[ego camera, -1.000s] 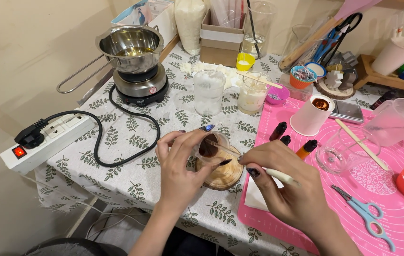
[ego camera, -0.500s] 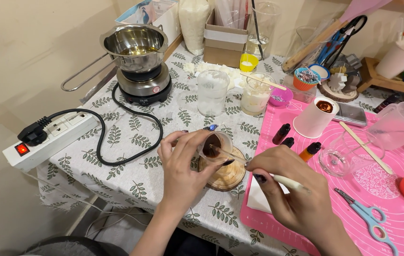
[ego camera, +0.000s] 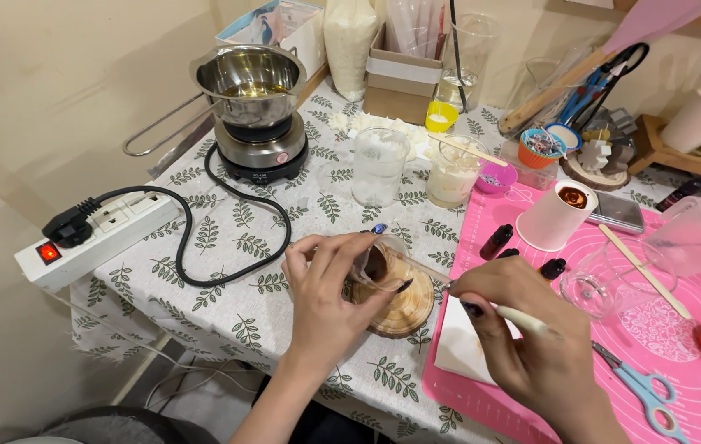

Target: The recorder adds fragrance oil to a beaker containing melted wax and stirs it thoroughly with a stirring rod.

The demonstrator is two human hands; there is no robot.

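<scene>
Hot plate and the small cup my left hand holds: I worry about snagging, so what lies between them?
In the head view, the black power cord loops across the leaf-print tablecloth there; nothing else.

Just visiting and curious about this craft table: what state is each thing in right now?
Left hand: holding the small clear cup, tilted.
Small clear cup: dark liquid inside, over the wooden disc.
Right hand: gripping a thin stick.
Power strip: switch lit red, plugged in.
Metal pot: on the hotplate, liquid inside.
Scissors: closed, lying flat.
</scene>
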